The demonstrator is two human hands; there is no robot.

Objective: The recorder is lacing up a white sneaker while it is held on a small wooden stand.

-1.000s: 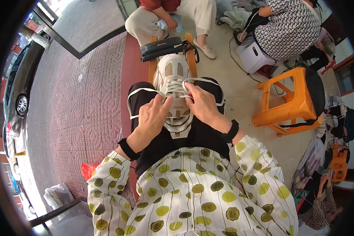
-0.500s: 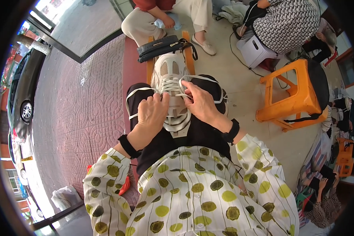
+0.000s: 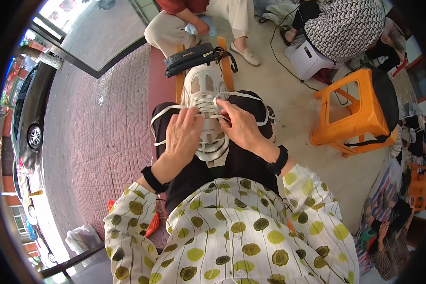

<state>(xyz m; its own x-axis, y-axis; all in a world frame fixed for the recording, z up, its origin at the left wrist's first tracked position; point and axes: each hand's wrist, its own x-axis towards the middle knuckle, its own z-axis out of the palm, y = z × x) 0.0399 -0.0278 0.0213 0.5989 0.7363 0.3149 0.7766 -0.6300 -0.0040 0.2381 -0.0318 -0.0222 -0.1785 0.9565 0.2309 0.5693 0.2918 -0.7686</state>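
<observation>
A white and beige sneaker rests between my dark-trousered knees, its toe pointing away from me. A flat white shoelace is threaded through its upper rows, and long loose lengths loop out over both knees. My left hand is at the left side of the lacing, fingers bent together on the shoelace; its thumb is hidden. On the right side of the lacing, my right hand pinches the shoelace between thumb and forefinger. The shoe's open collar and padded tongue face me.
A black textured handbag lies beyond the toe on a wooden frame. A person sits opposite. An orange plastic stool stands right, near another seated person. Red patterned paving and a parked car are left.
My left hand has moved slightly forward along the lacing, with its fingers a little straighter. The right hand stays almost in place at the shoelace.
</observation>
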